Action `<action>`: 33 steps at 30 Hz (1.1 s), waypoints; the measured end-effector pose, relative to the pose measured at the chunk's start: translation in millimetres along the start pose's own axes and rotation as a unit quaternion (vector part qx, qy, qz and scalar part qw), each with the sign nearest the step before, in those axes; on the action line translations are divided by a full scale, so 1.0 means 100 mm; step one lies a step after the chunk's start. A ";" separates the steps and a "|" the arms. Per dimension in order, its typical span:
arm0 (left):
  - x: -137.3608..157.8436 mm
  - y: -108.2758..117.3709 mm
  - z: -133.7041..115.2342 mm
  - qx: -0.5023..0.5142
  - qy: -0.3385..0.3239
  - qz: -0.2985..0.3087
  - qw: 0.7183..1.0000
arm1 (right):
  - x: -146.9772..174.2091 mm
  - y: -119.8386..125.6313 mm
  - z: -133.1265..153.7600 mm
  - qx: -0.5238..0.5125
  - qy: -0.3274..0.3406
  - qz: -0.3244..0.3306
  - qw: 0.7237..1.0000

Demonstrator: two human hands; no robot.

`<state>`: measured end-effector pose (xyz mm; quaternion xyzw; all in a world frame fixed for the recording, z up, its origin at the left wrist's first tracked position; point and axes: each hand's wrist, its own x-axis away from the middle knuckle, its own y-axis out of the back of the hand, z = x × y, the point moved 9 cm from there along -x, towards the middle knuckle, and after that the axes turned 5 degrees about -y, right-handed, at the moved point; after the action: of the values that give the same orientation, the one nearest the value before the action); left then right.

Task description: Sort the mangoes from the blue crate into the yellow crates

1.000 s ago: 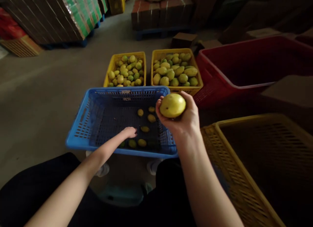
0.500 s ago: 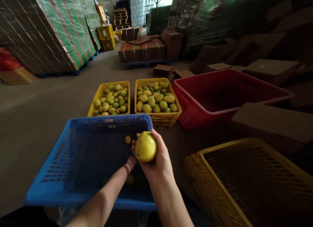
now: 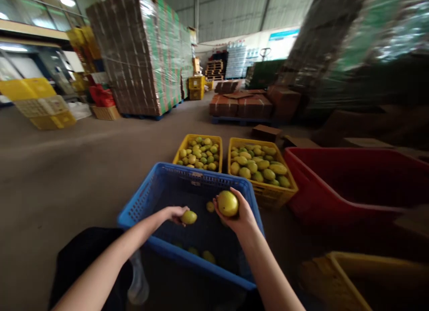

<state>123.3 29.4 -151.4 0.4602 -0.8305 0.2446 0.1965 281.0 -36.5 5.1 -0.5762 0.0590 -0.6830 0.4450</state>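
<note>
My right hand (image 3: 241, 215) is closed around a large, smooth yellow-green fruit (image 3: 228, 203) above the right side of the blue crate (image 3: 197, 271). Inside that crate, my left hand (image 3: 176, 214) grips a smaller yellow-green fruit (image 3: 189, 217), whose rounded end sticks out past the fingers. A small fruit (image 3: 210, 206) lies on the crate floor between both hands. Along the near wall rest several more fruits, one of them (image 3: 209, 256) fairly plain to see, the others in shadow.
Beyond the blue crate stand two yellow crates of similar fruit, the left one (image 3: 221, 151) and the right one (image 3: 273, 197). A red tub (image 3: 310, 190) is at the right, with another yellow crate (image 3: 346, 282) nearer me. Wrapped box stacks (image 3: 134, 56) and a pallet of cartons (image 3: 239, 107) stand farther back.
The view has swung left and up. My left hand, earlier low in the blue crate behind the right hand, has moved left and now shows a fruit. The right hand keeps its large fruit.
</note>
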 end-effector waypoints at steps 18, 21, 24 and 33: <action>1.51 0.21 -0.97 0.414 -0.152 -0.063 0.895 | -0.22 0.20 -0.27 0.091 0.069 -0.084 0.990; 1.53 0.20 -1.13 0.405 -0.171 -0.072 0.895 | -0.24 0.05 -0.35 0.106 0.107 -0.055 0.987; 1.55 0.16 -1.37 0.366 -0.218 -0.051 0.903 | -0.09 -0.19 -0.30 0.149 0.212 -0.010 0.966; 1.50 -0.13 -1.80 0.317 -0.362 -0.022 0.876 | 0.60 -1.13 -0.13 0.253 0.396 0.207 0.858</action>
<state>78.2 29.3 79.1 0.5728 -0.7110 0.3065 -0.2691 212.7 -15.5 111.9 -0.0984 0.1731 -0.7372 0.6457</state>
